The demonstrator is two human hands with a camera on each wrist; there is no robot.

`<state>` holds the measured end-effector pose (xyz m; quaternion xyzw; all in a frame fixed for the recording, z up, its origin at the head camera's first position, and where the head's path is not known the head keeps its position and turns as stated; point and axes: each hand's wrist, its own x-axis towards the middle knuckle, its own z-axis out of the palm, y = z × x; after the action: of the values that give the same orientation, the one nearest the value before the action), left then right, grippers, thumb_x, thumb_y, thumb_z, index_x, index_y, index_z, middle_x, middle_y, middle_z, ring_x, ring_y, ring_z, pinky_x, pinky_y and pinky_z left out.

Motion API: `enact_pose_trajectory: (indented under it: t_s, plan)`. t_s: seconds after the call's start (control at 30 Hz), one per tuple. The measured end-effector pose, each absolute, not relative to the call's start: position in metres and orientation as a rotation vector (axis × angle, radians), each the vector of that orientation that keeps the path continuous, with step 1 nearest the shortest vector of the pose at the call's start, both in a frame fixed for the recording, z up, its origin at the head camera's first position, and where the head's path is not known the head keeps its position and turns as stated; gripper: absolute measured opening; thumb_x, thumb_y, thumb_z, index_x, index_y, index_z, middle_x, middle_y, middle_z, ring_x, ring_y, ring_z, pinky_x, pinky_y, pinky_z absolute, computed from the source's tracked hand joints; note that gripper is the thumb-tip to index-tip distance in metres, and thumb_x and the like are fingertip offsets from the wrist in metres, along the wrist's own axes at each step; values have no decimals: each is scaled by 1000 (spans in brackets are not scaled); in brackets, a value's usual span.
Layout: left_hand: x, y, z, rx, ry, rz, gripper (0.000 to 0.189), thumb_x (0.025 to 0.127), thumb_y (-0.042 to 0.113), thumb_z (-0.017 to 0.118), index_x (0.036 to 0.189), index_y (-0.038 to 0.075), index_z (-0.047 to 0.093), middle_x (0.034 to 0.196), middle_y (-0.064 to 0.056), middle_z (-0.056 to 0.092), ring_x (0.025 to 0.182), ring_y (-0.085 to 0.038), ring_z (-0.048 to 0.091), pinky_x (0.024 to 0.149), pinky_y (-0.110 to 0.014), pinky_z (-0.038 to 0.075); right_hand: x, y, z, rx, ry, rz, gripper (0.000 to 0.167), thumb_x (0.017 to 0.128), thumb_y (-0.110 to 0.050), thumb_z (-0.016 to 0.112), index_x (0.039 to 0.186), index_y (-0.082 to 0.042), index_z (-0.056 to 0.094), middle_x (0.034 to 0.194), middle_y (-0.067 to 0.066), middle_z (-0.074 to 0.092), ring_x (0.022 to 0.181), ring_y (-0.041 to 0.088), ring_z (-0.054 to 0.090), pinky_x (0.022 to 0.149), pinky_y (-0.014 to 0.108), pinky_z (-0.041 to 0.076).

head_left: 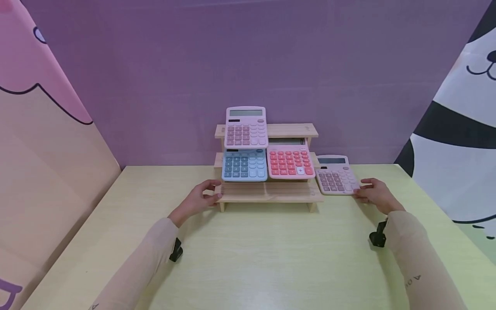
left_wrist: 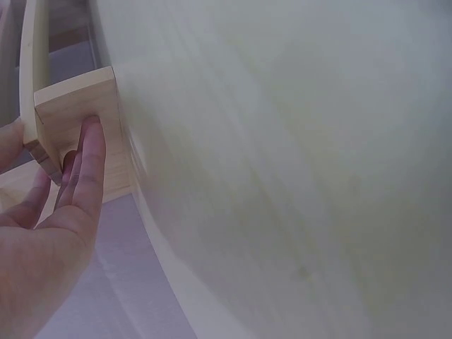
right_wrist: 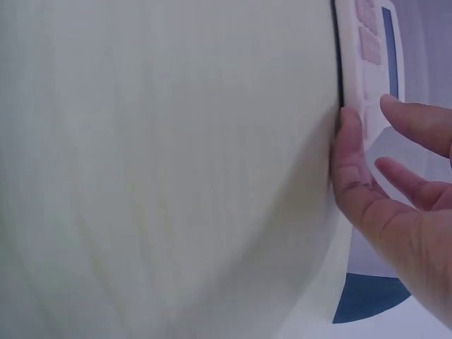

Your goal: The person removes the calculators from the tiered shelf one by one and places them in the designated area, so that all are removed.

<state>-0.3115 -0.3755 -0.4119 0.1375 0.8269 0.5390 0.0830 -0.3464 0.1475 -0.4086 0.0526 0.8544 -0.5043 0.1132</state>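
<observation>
A wooden stepped stand point(head_left: 267, 196) stands at the back of the table. My left hand point(head_left: 202, 194) holds the left end of its lowest step; in the left wrist view the fingers point(left_wrist: 88, 166) reach under the board. A pink calculator point(head_left: 246, 140) leans on the top step. Below it, a blue calculator point(head_left: 245, 172) and, to the right, a coral-keyed pink calculator point(head_left: 288, 148) rest on the middle step. Another pink calculator point(head_left: 334, 165) leans back beside the stand's right end. My right hand point(head_left: 373, 194) touches its lower right corner with spread, mostly straight fingers.
The pale wooden table point(head_left: 267, 258) extends in front of the stand. Behind it hangs a purple backdrop point(head_left: 174, 86), with cartoon-printed panels on both sides. Black wrist mounts point(head_left: 378, 234) sit by both sleeves.
</observation>
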Motion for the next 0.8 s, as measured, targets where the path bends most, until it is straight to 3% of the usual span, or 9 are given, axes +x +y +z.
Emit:
enact_pose_trajectory:
  t_s: [0.27, 0.53, 0.8]
  plan:
    - [-304, -374, -401, 415, 2442, 1609, 49, 90, 9, 56, 134, 0, 37, 124, -22, 41, 93, -29, 60, 84, -39, 55, -341, 145, -396, 138, 2523, -1439, 68, 94, -14, 48, 140, 13, 4, 135, 32, 25, 81, 5, 58, 81, 24, 55]
    - [-292, -372, -387, 430, 2435, 1606, 48, 91, 8, 55, 134, -2, 36, 123, -22, 41, 95, -33, 59, 86, -42, 54, -339, 144, -385, 94, 2603, -1462, 65, 94, -14, 47, 140, 11, 7, 132, 33, 32, 87, 7, 59, 87, 33, 54]
    - [-293, -372, -389, 442, 2435, 1615, 48, 91, 7, 55, 134, -3, 36, 121, -22, 41, 92, -28, 60, 86, -42, 54, -340, 136, -370, -19, 2655, -1468, 62, 97, -19, 44, 141, 9, 11, 131, 30, 35, 91, 8, 59, 89, 34, 52]
